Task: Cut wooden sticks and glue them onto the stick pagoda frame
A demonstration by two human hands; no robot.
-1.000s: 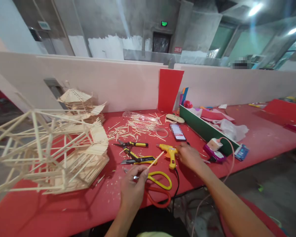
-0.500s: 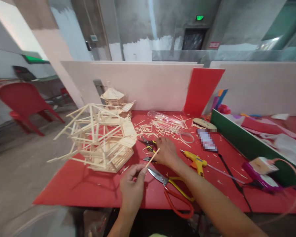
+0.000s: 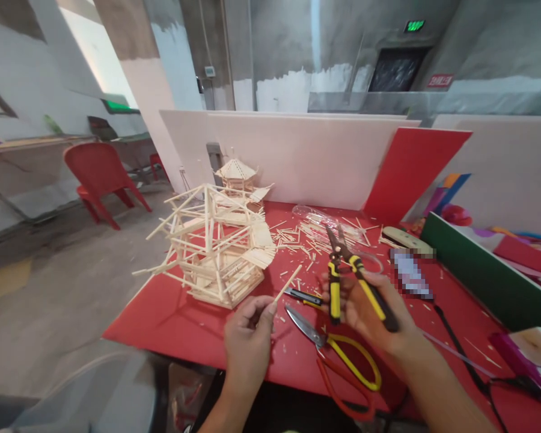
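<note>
My left hand (image 3: 251,334) pinches a thin wooden stick (image 3: 289,282) that points up and to the right. In my right hand (image 3: 365,304) are pruning shears (image 3: 340,255) with black and yellow handles, held upright with blades and handles spread. Below them on the red tabletop (image 3: 198,337) lie large scissors (image 3: 318,337) with one yellow and one red handle. A utility knife (image 3: 304,296) rests between my hands. To the left of my left hand stands an open frame model of wooden sticks (image 3: 216,252), with slatted roof pieces on its right side.
Behind the frame is a small wooden pagoda model (image 3: 237,174). Loose sticks (image 3: 288,237) and a clear plastic bag (image 3: 318,216) lie at the table's back. Toward the right are a phone-like blurred object (image 3: 410,273), a black cable (image 3: 460,337) and a green-sided box (image 3: 473,276).
My right hand has picked up the pruning shears from the table and turned palm up, raising them with handles apart. My left hand still holds the stick. The view has swung left.
</note>
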